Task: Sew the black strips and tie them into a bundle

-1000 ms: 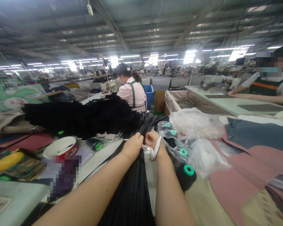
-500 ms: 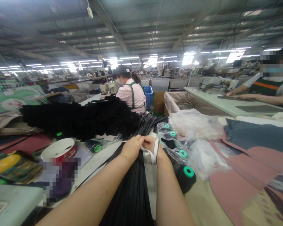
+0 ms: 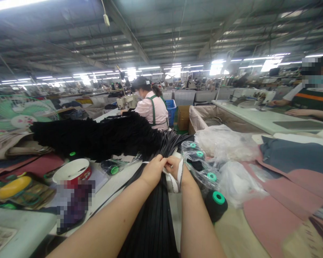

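Observation:
My left hand (image 3: 154, 171) and my right hand (image 3: 177, 167) meet above the worktable, fingertips pinched together. Between them is a white fabric strip (image 3: 172, 182), which droops in a loop towards my right wrist. Exactly how the fingers grip it is partly hidden. Below my hands runs a thick bundle of long black strips (image 3: 150, 218), reaching towards me between my forearms. Just right of my right hand, black thread cones (image 3: 216, 206) with green ends lie along the table, several of them in clear plastic wrap.
A large heap of black fabric (image 3: 97, 138) lies beyond my left hand. To the left stand a red and white bowl (image 3: 78, 175) and a green fan (image 3: 18, 116). Pink cut pieces (image 3: 271, 222) and plastic bags (image 3: 226, 143) cover the right. Co-workers sit at sewing machines ahead and right.
The view has shifted slightly, so things appear a little farther right and lower. My hands stay together at the white strip. The co-worker's hands at right have moved apart.

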{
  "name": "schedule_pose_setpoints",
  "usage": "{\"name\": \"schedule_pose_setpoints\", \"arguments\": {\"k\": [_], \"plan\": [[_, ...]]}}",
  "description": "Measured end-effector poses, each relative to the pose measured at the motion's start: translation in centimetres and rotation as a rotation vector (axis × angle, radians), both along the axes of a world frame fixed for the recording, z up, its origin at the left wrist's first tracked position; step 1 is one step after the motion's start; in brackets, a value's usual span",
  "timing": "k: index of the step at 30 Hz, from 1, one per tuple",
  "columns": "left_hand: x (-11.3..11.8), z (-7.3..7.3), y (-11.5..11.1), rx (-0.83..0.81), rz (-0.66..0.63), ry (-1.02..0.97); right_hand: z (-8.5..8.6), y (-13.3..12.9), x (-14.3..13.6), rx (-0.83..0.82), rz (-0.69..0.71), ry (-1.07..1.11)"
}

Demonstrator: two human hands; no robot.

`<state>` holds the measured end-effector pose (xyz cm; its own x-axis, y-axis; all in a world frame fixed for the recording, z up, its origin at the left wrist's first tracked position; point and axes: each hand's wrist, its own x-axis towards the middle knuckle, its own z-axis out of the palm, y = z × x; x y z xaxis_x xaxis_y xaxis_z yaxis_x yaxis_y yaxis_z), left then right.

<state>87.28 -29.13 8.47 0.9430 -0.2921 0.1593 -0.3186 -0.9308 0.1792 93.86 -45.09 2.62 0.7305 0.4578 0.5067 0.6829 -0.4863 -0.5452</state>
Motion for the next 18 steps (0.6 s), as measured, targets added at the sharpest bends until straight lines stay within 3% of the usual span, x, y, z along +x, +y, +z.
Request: {"name": "schedule_pose_setpoints", "arguments": {"k": [7,12,18], "plan": [[0.1,-0.4,0.1,-0.023,0.006,-0.001,-0.2,-0.4,0.4,-0.025,-0.001,-0.052],[0.0,-0.3,0.1,-0.041,0.016,0.002,0.6,0.5,-0.8,-0.026,-0.104,-0.074],[-0.2,-0.1,0.1,-0.047,0.032,0.010,0.6,1.1,-1.0,0.046,-0.103,0.003]]}}
